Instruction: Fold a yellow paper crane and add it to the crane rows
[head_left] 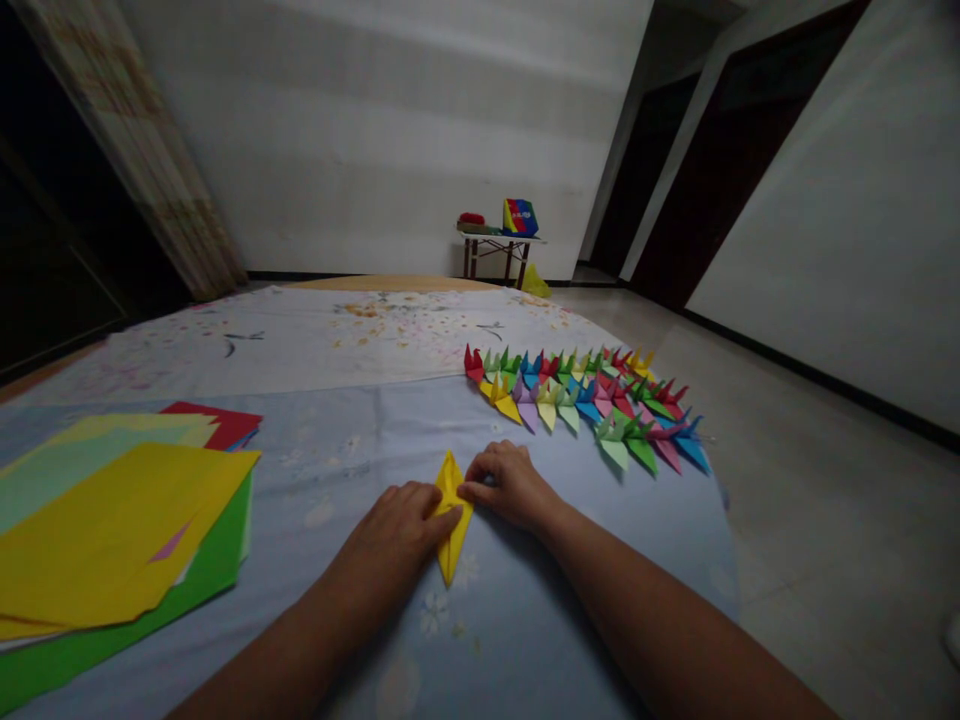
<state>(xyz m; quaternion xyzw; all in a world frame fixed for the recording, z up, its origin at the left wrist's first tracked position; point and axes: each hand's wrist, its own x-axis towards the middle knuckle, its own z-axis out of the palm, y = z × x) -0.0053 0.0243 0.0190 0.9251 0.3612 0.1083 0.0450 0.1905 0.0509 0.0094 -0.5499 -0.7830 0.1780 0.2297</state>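
A narrow yellow folded paper piece [450,520], pointed at both ends, lies on a pale blue cloth [360,440]. My left hand [397,525] presses its fingers on the piece from the left. My right hand [510,485] holds its upper part with the fingertips from the right. A stack of large origami sheets [112,530] in yellow, green and red lies to the left of my left hand. Beyond my right hand, many folded paper cranes [585,405] in mixed colours stand in close rows.
A white cloth with a floral print [300,340] lies beyond the blue one. Tiled floor [825,560] spreads to the right. At the far wall, a low folding table [499,242] holds a colourful box and a red item. A curtain [142,150] hangs at left.
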